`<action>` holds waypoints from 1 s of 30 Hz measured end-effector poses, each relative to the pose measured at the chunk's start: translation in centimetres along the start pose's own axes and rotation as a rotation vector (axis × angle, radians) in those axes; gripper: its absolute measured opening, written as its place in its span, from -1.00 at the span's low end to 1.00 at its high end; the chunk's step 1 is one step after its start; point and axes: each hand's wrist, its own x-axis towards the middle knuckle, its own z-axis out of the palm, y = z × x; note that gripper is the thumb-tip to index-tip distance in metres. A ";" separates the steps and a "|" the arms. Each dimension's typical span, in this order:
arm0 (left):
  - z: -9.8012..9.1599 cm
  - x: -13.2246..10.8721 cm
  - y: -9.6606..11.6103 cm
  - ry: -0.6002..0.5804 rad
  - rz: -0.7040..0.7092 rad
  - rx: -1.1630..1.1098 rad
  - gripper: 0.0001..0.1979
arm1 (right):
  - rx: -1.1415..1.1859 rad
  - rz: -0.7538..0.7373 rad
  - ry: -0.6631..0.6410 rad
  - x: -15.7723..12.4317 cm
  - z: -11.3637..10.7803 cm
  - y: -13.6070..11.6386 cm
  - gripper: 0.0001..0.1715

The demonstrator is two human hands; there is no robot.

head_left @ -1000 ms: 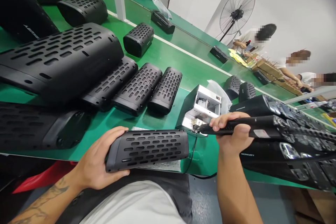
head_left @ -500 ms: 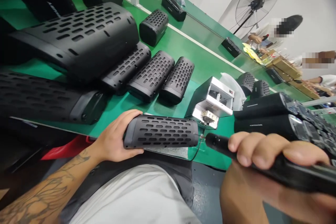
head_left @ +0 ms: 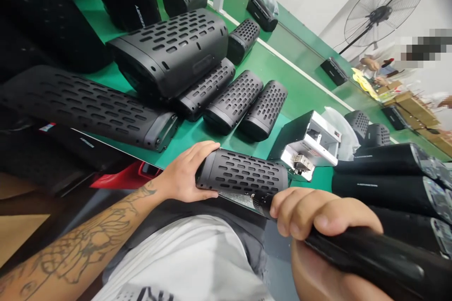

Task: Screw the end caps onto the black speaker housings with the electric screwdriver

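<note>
My left hand (head_left: 187, 174) is wrapped round the left end of a black slotted speaker housing (head_left: 250, 171), which lies lengthwise near the bench's front edge. My right hand (head_left: 314, 211) is closed round a black electric screwdriver (head_left: 360, 254). Its front end points left at the housing's near long side, close to the right half. The bit tip is hard to make out, so I cannot tell whether it sits in a screw hole. Just beyond the housing's right end stands a silver and black screw feeder (head_left: 307, 146).
Several similar slotted housings (head_left: 233, 103) lie across the green bench (head_left: 296, 89) beyond and to the left. Black speaker bodies (head_left: 381, 188) are stacked at the right. A clear plastic bag (head_left: 341, 131) is behind the feeder. A co-worker's hands (head_left: 370, 63) and a fan (head_left: 384, 11) are farther back.
The screwdriver's front end has moved from beyond the housing's right end to its near long side. My left hand keeps its hold, and the view has swung left.
</note>
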 end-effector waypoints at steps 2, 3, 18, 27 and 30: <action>0.0 0.1 0.0 -0.001 0.006 0.004 0.21 | -0.011 -0.017 -0.015 0.2 0.4 0.4 -0.42; -0.1 0.1 0.1 -0.001 0.013 0.008 0.21 | 0.007 -0.024 -0.018 0.3 0.5 0.6 -0.44; -0.6 0.7 0.7 -0.003 0.036 0.064 0.24 | 0.125 -0.039 -0.259 0.7 -0.3 3.0 -0.50; -0.2 -0.1 0.0 0.066 0.114 0.092 0.16 | 0.167 0.005 -0.124 1.2 -3.2 -0.8 -0.75; 0.1 -0.7 -0.6 0.079 0.119 0.102 0.16 | 0.097 -0.239 0.030 4.4 -8.0 0.6 -0.69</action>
